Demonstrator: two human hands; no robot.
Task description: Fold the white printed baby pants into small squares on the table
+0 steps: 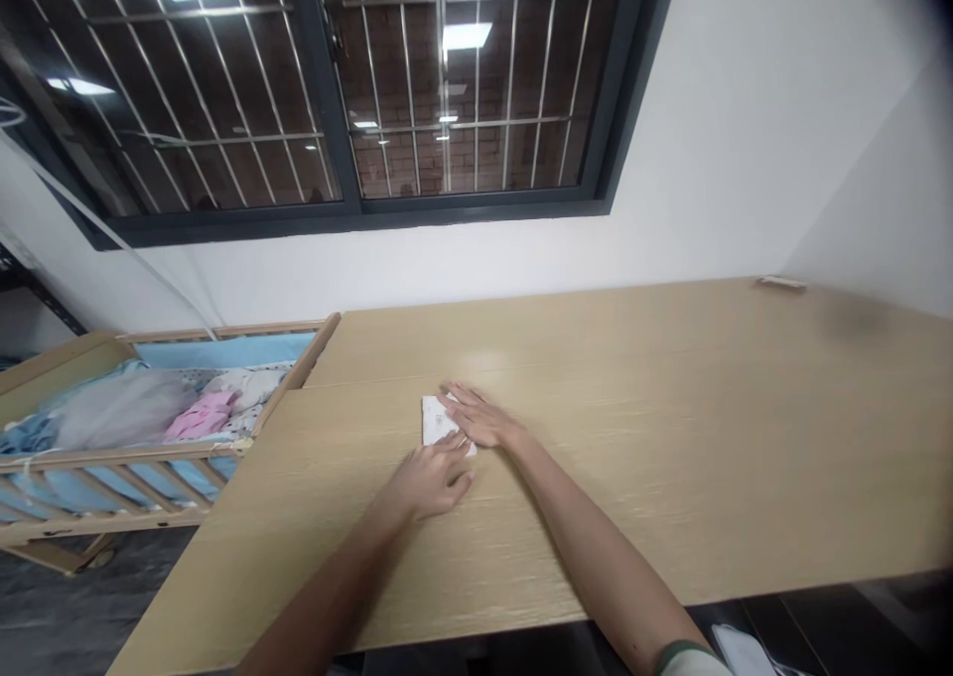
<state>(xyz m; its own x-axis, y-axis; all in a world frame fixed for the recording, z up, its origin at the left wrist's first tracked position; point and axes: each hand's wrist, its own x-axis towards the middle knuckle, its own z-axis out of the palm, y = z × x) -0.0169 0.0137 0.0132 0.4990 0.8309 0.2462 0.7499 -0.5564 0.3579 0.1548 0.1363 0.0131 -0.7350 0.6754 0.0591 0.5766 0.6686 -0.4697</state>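
Observation:
A small white square [435, 422] with faint printed marks lies flat on the pale wooden tabletop [632, 438]; whether it is folded cloth or paper I cannot tell. My right hand [480, 420] rests flat over its right side, fingers stretched out toward the upper left. At the square's lower edge, my left hand [432, 479] lays its fingertips on it, with the thumb held apart on the wood. Neither hand is closed around anything. The two hands nearly meet at the lower right corner, which they partly cover.
To the left stands a wooden crib [298, 373] with blue lining, holding a pink cloth [201, 415] and other bedding. A barred window [476, 90] is set in the wall behind the table. A thin flat object [781, 283] lies at the far right corner. Below the front edge is a white object [741, 648].

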